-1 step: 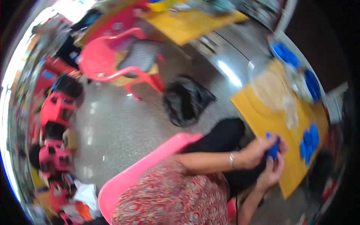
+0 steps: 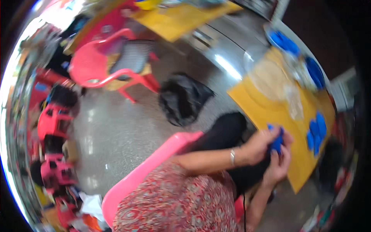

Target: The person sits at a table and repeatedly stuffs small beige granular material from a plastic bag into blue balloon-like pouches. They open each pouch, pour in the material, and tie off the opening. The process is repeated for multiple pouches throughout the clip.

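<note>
The blue piece (image 2: pixel 276 144) is held up between the two hands, over or just beside the left edge of the table; the angle does not settle which. One end pokes out far and left, past the left thumb, and what shows of its long axis runs from there toward the near side, tilting slightly right. Its middle is partly covered by fingers.

The left hand (image 2: pixel 257 147), with a bracelet (image 2: pixel 232 157) at its wrist, comes from the left with thumb and fingers closed around the piece. The right hand (image 2: pixel 278 168) comes from the near side, fingers bent up to pinch its near end; blur hides the exact contact.

Right of both hands, well apart from them, a blue heap (image 2: pixel 317 131) lies on the table (image 2: pixel 300 164), its pieces lengthwise far to near. Neither hand is clearly nearer to it. Farther off on the table are a clear bag (image 2: pixel 294 103) and a pale disc (image 2: pixel 266 79). A black bag (image 2: pixel 199 96) stands on the floor, far and left of the hands.
</note>
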A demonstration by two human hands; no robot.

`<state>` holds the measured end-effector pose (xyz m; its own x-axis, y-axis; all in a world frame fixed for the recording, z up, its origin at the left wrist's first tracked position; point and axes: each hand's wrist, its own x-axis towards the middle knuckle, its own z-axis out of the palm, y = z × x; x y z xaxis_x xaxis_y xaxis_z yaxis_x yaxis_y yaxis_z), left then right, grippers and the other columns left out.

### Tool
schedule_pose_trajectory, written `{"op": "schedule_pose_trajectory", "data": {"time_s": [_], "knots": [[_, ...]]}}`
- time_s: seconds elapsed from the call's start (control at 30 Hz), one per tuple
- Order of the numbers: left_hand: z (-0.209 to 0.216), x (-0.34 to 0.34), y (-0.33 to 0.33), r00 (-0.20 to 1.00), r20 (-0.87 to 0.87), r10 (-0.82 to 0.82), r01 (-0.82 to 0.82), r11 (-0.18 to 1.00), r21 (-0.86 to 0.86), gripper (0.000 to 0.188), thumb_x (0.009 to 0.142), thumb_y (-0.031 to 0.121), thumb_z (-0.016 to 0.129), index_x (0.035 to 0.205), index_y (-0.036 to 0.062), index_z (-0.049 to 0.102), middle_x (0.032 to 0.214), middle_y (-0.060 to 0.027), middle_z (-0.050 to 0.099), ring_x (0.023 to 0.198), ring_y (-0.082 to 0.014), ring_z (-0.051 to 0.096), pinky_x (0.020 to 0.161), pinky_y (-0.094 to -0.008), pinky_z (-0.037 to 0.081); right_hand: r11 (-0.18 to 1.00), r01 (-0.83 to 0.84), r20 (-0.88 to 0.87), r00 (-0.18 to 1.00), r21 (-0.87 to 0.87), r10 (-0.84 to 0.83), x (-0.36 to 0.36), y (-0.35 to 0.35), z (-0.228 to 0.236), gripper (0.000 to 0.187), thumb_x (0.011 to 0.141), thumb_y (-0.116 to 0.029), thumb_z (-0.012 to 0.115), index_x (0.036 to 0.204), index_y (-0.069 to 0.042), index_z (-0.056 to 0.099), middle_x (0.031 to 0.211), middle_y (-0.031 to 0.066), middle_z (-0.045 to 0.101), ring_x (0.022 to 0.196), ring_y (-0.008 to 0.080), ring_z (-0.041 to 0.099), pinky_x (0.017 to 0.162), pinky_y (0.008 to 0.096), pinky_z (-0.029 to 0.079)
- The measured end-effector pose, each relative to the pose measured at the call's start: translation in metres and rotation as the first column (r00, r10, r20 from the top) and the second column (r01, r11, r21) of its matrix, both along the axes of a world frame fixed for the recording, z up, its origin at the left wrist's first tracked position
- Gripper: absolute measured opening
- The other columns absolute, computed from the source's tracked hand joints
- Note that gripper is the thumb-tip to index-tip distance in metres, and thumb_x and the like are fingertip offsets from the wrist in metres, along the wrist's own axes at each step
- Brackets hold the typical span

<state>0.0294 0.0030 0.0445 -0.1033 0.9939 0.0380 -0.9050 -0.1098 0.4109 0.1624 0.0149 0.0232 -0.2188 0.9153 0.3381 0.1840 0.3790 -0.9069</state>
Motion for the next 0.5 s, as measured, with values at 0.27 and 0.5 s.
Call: {"op": "schedule_pose_trajectory", "data": {"time_s": [0.27, 0.5], "knots": [[-0.008, -0.007, 0.009, 0.968, 0.237, -0.086, 0.11, 0.99, -0.091, 0.053, 0.095, 0.05, 0.046, 0.119, 0.0037, 0.051, 0.124, -0.0172, 0.058, 0.12, -0.0321, 0.053, 0.106, -0.0452, 0.038, 0.989, -0.039, 0.152, 0.988, 0.142, 0.017, -0.007, 0.013, 0.023, 0.027, 0.075, -0.008, 0.078, 0.099, -0.003, 0.068, 0.109, 0.0135, 0.063, 0.104, 0.0268, 0.061, 0.091, 0.0358, 0.047], [-0.006, -0.004, 0.005, 0.975, 0.206, -0.086, 0.095, 0.995, -0.035, 0.06, 0.097, 0.055, 0.038, 0.13, 0.0055, 0.047, 0.139, -0.0199, 0.047, 0.134, -0.0355, 0.038, 0.11, -0.0491, 0.03, 0.999, 0.047, -0.012, 0.999, 0.007, -0.047, -0.006, 0.006, 0.022, 0.038, 0.077, -0.013, 0.079, 0.11, -0.001, 0.064, 0.106, 0.0137, 0.063, 0.092, 0.022, 0.065, 0.079, 0.0292, 0.053]]}}
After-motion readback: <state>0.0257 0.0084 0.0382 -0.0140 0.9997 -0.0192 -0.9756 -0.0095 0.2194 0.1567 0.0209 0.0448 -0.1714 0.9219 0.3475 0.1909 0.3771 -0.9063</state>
